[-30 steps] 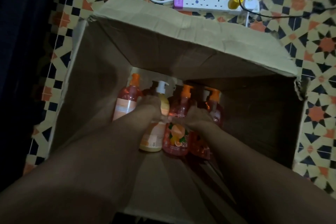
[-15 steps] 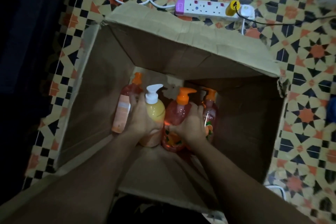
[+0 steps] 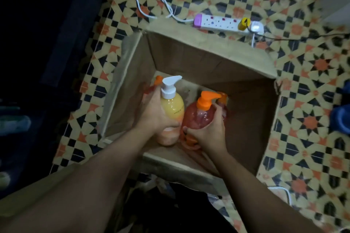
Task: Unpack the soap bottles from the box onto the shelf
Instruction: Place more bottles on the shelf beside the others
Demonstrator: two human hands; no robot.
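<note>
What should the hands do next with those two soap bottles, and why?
Probably lift both bottles straight up until they clear the cardboard box walls. The left hand grips the yellow soap bottle and the right hand grips the red soap bottle, and both bottles are within the box's opening. No shelf shows in this view, so getting them out likely comes first.

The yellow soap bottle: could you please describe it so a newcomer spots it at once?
Look inside the open cardboard box on the tiled floor. The left hand grips the yellow soap bottle there. It alone has a white pump; its reddish neighbours have orange ones.
</note>
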